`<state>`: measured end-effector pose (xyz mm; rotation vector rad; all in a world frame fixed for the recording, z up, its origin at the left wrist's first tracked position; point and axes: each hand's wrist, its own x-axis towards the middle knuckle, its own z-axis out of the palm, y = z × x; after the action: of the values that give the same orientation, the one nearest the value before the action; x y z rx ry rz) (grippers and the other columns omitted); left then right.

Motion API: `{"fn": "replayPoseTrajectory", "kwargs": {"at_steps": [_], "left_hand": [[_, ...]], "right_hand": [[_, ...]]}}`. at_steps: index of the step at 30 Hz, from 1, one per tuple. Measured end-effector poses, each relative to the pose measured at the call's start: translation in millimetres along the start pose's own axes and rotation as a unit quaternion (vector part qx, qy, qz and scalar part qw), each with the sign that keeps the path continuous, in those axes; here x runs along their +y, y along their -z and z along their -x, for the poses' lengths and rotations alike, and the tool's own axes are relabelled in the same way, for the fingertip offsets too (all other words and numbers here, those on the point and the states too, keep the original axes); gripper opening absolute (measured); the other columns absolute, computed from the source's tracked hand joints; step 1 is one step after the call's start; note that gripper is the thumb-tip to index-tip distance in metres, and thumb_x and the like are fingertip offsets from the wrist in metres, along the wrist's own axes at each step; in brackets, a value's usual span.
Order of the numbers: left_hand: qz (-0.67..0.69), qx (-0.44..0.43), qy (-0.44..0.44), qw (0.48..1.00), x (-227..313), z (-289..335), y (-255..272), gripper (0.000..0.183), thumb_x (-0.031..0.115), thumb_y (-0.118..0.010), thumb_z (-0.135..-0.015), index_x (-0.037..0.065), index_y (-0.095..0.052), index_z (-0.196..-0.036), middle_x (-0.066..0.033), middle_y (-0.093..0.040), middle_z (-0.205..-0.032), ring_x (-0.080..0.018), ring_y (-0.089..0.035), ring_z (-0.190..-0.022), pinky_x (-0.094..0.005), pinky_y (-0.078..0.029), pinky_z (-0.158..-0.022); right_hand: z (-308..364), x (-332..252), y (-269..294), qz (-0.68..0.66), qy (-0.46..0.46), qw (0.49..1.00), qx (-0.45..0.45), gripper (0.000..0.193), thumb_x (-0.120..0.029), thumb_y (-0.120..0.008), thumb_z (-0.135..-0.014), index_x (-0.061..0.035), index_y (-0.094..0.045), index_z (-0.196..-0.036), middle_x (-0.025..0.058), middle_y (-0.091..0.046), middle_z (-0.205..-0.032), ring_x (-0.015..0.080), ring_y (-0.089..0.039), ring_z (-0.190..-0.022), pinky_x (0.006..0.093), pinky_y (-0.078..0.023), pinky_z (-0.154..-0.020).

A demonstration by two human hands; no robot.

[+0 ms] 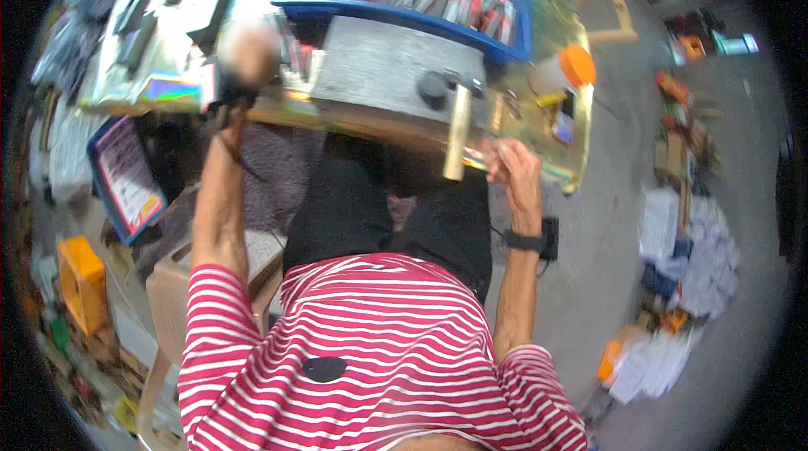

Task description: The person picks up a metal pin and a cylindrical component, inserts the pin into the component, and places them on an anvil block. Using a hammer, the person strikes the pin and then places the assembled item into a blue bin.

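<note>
My left hand [250, 55] is smeared by motion over the left part of the bench, beside dark flat pieces and a shiny reflective sheet [172, 89]. Its fingers cannot be made out. At the bench's front edge, my right hand [515, 165] is closed with its fingers curled together; whatever they hold is too small or blurred to name. Just left of it a hammer [457, 133] lies with its pale wooden handle jutting over the edge. The hammer's dark head rests on a grey metal block [379, 64].
Behind the block stands a blue tray [295, 7] packed with red and grey pieces. An orange-lidded jar [577, 66] sits at the bench's right. A beige plastic chair [168, 304], an orange crate [82, 283] and a framed board [126, 182] are at left. Papers and cloth [699, 249] lie at right.
</note>
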<state>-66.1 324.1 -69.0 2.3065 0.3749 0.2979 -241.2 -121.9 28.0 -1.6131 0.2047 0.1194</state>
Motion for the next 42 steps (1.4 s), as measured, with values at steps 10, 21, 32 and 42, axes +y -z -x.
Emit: {"fn": "replayPoseTrajectory", "kwargs": {"at_steps": [10, 21, 32, 42], "left_hand": [[-0.171, -0.030, -0.049, 0.984, 30, 23, 35, 0.038, 0.021, -0.062, -0.061, -0.005, -0.055, -0.086, -0.0184, -0.058, -0.076, -0.0255, -0.056, -0.066, -0.0336, -0.044, -0.060], [0.047, -0.035, -0.104, 0.993, -45, 10, 20, 0.039, 0.010, -0.061, -0.072, -0.003, -0.047, -0.105, -0.0080, -0.055, -0.064, -0.0093, -0.048, -0.046, -0.0195, -0.035, -0.038], [0.175, -0.001, -0.128, 0.976, -54, 32, 20, 0.045, 0.013, -0.060, -0.074, -0.004, -0.041, -0.112, -0.0076, -0.057, -0.068, -0.0097, -0.050, -0.047, -0.0188, -0.041, -0.042], [0.449, -0.021, 0.081, 0.889, 19, 72, 34, 0.041, 0.006, -0.058, -0.076, -0.004, -0.041, -0.111, -0.0091, -0.057, -0.073, -0.0116, -0.054, -0.054, -0.0193, -0.044, -0.044]], "right_hand": [[-47, 23, 58, 0.079, 0.037, 0.977, 0.192, 0.014, -0.010, -0.049, -0.077, 0.0017, -0.054, -0.082, 0.0066, -0.055, -0.065, 0.0078, -0.049, -0.051, 0.0203, -0.044, -0.044], [-75, 44, 64, 0.330, 0.133, 0.913, 0.201, 0.011, -0.010, -0.050, -0.071, -0.0009, -0.054, -0.074, 0.0077, -0.052, -0.060, 0.0164, -0.053, -0.059, 0.0301, -0.042, -0.055], [-88, 37, 51, 0.442, 0.124, 0.862, 0.213, 0.013, -0.015, -0.049, -0.071, -0.0027, -0.050, -0.073, 0.0134, -0.053, -0.060, 0.0286, -0.054, -0.058, 0.0374, -0.041, -0.054], [-96, 49, 79, 0.517, 0.138, 0.819, 0.208, 0.015, -0.012, -0.044, -0.069, 0.0000, -0.046, -0.062, 0.0227, -0.051, -0.061, 0.0358, -0.053, -0.056, 0.0434, -0.038, -0.049]]}}
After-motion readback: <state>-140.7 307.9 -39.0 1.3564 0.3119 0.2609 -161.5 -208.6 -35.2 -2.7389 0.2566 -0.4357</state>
